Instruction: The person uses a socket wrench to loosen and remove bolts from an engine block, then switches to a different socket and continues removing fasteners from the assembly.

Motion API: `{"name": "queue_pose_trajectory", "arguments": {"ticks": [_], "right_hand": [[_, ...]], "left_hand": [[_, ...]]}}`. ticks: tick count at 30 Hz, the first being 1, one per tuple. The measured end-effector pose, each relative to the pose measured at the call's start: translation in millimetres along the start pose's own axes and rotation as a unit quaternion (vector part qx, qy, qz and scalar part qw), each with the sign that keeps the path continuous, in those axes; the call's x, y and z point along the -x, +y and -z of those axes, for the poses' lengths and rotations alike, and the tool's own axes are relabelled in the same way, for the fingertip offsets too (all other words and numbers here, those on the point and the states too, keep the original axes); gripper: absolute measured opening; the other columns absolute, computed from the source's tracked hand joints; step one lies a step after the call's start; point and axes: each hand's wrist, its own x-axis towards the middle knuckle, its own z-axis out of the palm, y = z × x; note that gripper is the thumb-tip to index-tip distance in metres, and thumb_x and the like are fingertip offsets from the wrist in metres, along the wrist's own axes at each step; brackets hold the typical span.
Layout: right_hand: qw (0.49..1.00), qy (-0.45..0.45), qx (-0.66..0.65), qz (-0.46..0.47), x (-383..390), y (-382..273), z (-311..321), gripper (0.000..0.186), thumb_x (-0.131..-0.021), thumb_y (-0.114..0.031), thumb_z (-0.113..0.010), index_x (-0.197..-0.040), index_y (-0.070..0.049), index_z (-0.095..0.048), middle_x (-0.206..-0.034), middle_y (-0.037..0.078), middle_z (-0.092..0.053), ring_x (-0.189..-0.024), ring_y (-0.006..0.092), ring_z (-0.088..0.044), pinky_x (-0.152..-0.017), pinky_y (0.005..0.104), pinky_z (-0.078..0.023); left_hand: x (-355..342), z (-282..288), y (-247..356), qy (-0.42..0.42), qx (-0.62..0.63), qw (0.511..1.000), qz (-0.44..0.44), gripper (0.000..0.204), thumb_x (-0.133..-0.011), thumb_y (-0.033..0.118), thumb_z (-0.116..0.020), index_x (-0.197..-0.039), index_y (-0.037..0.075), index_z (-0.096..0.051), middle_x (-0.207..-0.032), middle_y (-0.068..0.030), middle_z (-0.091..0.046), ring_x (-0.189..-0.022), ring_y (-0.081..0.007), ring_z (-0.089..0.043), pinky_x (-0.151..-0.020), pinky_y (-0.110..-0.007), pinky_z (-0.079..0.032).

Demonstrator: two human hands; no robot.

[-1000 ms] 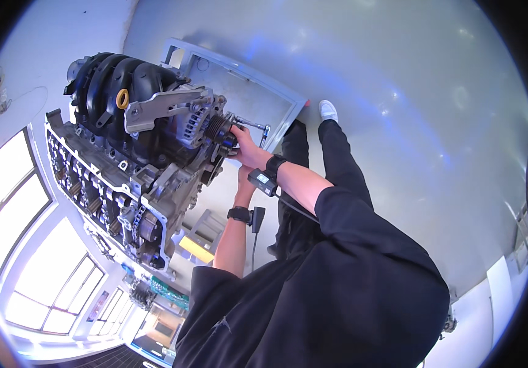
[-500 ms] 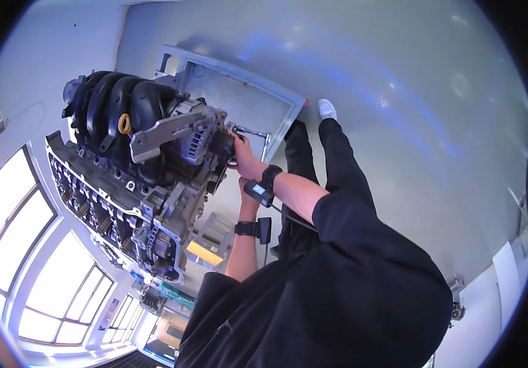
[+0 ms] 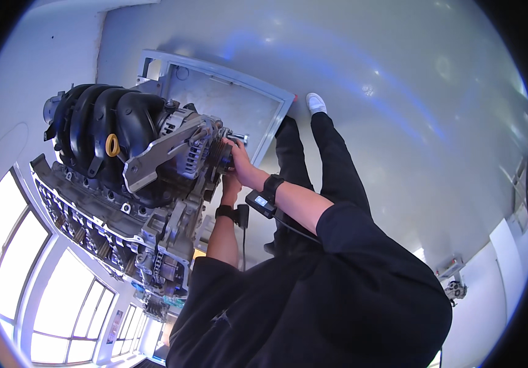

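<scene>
A bare engine (image 3: 172,214) with a black intake manifold (image 3: 101,122) and a yellow ring-shaped handle (image 3: 113,145) fills the left side. At its right end, both my hands are close to the dark ribbed pulley (image 3: 218,156). My right hand (image 3: 245,168) is closed, its fingers curled around the inner end of a chrome socket wrench (image 3: 239,138) by the pulley face. Just below it, my left hand (image 3: 232,184) reaches to the pulley's lower side; its fingers are hidden. An alternator (image 3: 191,158) and a flat grey bracket (image 3: 153,161) sit beside the pulley.
Behind the engine, a grey metal stand frame (image 3: 233,72) lies low over the floor (image 3: 411,153). My legs (image 3: 334,153) stand to its right. Windows (image 3: 61,294) line the lower left. A cable (image 3: 243,245) hangs from my left wrist device.
The view has shifted, and the engine appears lower and further left. Both hands have moved slightly left. The wrench's long bent handle no longer shows; only a short chrome part sticks out.
</scene>
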Motion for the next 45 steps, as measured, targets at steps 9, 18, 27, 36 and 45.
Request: {"name": "queue_pose_trajectory", "arguments": {"ticks": [9,18,27,36,45], "right_hand": [[0.995,-0.035,0.055,-0.071,2.7,-16.9,12.0,0.077,-0.075,-0.057,-0.062,-0.134,-0.022,-0.028,-0.128,0.01,-0.042,-0.115,0.0308,-0.047,-0.09,0.0531,-0.038],[0.992,-0.059,0.078,-0.085,5.8,-22.6,14.9,0.068,-0.078,-0.054,-0.06,-0.13,-0.022,-0.029,-0.127,0.009,-0.041,-0.113,0.0307,-0.047,-0.09,0.0547,-0.038],[0.988,-0.09,0.127,0.006,-16.4,-18.3,30.2,0.077,-0.083,-0.049,-0.06,-0.135,-0.007,-0.022,-0.117,0.015,-0.051,-0.104,0.0225,-0.051,-0.094,0.0369,-0.037],[0.957,-0.121,0.236,0.116,-41.4,-2.1,49.1,0.053,-0.092,-0.037,-0.045,-0.13,-0.004,-0.028,-0.107,0.014,-0.052,-0.098,0.0199,-0.049,-0.084,0.0321,-0.039],[0.941,-0.138,0.284,0.122,-75.3,10.5,64.6,0.054,-0.093,-0.041,-0.043,-0.126,0.001,-0.035,-0.107,0.016,-0.052,-0.101,0.0216,-0.049,-0.089,0.0314,-0.039]], "left_hand": [[120.1,-11.7,62.7,-0.178,-0.107,0.964,-0.165,0.024,-0.079,0.021,-0.062,-0.092,0.001,-0.059,-0.078,-0.0152,-0.062,-0.076,-0.03,-0.06,-0.068,-0.04,-0.047],[158.4,-9.9,95.4,-0.12,0.408,0.876,0.227,0.015,-0.093,0.027,-0.049,-0.101,0.014,-0.051,-0.067,0.0048,-0.043,-0.047,-0.0017,-0.033,-0.04,-0.018,-0.024],[117.7,27.1,163.7,-0.094,0.605,0.757,0.226,0.063,-0.086,0.06,-0.048,-0.127,0.012,-0.044,-0.072,0.0002,-0.042,-0.048,-0.0022,-0.034,-0.039,-0.015,-0.021],[120.2,51.5,164.5,-0.102,0.678,0.69,0.232,0.075,-0.079,0.071,-0.048,-0.117,0.007,-0.052,-0.07,0.0,-0.041,-0.049,-0.0047,-0.034,-0.04,-0.019,-0.02],[115.5,56.6,164.7,-0.136,0.769,0.571,0.252,0.063,-0.083,0.059,-0.053,-0.112,0.002,-0.055,-0.071,0.0009,-0.038,-0.049,-0.0051,-0.034,-0.042,-0.019,-0.018]]}}
